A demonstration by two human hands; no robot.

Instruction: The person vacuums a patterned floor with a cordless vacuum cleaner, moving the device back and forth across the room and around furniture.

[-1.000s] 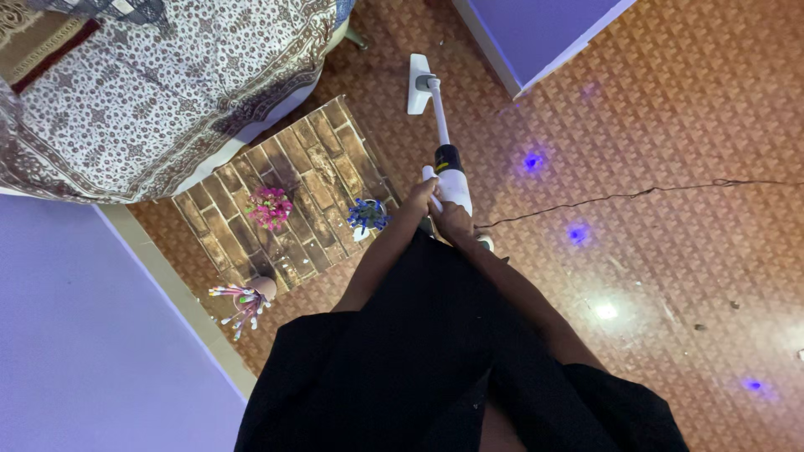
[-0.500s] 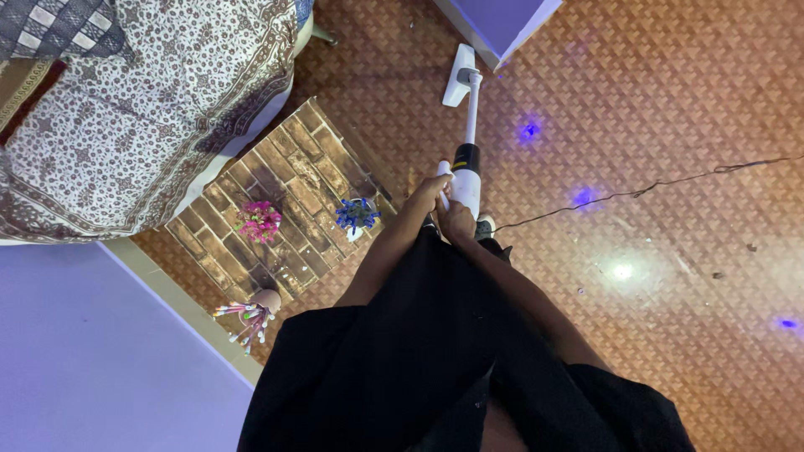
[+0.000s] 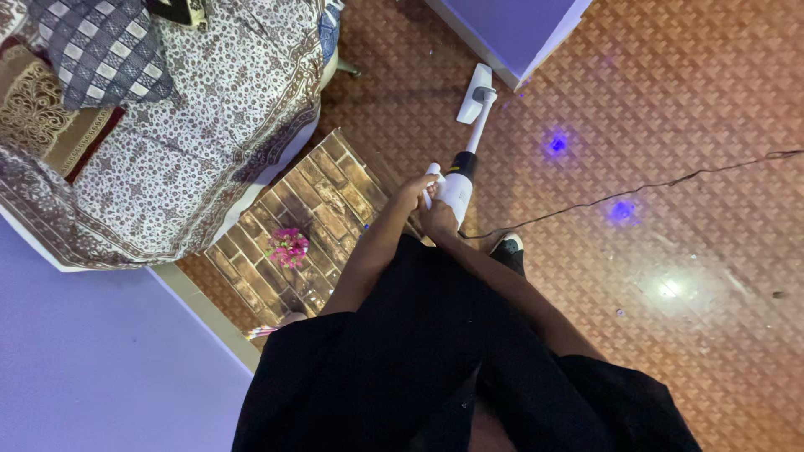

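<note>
On the woven-pattern floor (image 3: 687, 109), one bed (image 3: 167, 125) under a patterned cover fills the upper left, one brick-print mat (image 3: 322, 209) beside it. One white stick vacuum (image 3: 459, 180) stretches from the hands to its floor head (image 3: 475, 94), which lies flat just beside the lilac wall corner (image 3: 519, 33). One cable (image 3: 636, 188) trails right. Left hand (image 3: 416, 191) and right hand (image 3: 439, 220) both wrap the handle, fingers closed. Best to keep the head flat, strokes slow, cable clear. One pink flower pot (image 3: 288, 248) stands on the mat.
</note>
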